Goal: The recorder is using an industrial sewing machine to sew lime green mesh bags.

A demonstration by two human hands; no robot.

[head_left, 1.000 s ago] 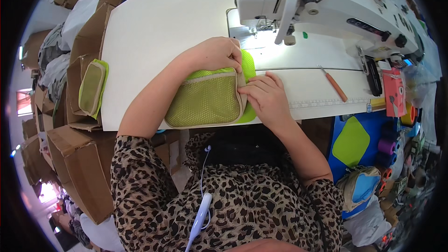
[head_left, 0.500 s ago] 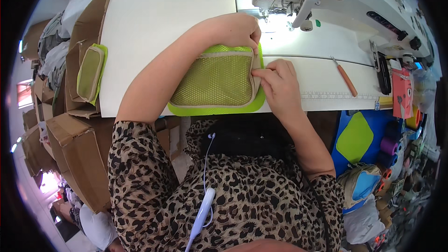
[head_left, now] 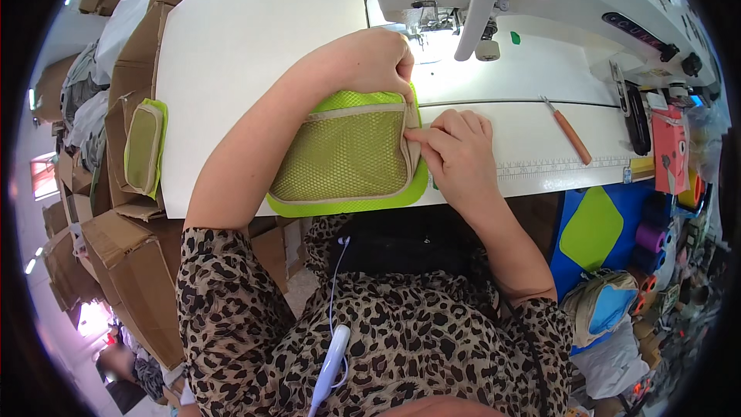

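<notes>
A lime green fabric panel (head_left: 350, 206) with a beige-bound mesh pocket (head_left: 347, 156) lies flat at the table's front edge. My left hand (head_left: 384, 62) reaches across its top, fingers curled down and gripping the upper right corner. At the pocket's right side, my right hand (head_left: 457, 150) pinches the beige edging between thumb and forefinger, its other fingers folded. The left forearm covers the panel's upper left part. Just beyond my left hand, the lit needle area of a white sewing machine (head_left: 436, 27) stands apart from the fabric.
An orange-handled pointed tool (head_left: 571, 137) and a ruler strip (head_left: 563, 168) lie to the right. A smaller green mesh piece (head_left: 144, 148) rests at the table's left edge, beside cardboard boxes (head_left: 127, 262). Thread spools (head_left: 648, 239) and a green panel (head_left: 592, 228) sit at lower right.
The whole view has shifted, so the machine and table sit differently in the picture. Both hands keep nearly the same hold on the panel's right side.
</notes>
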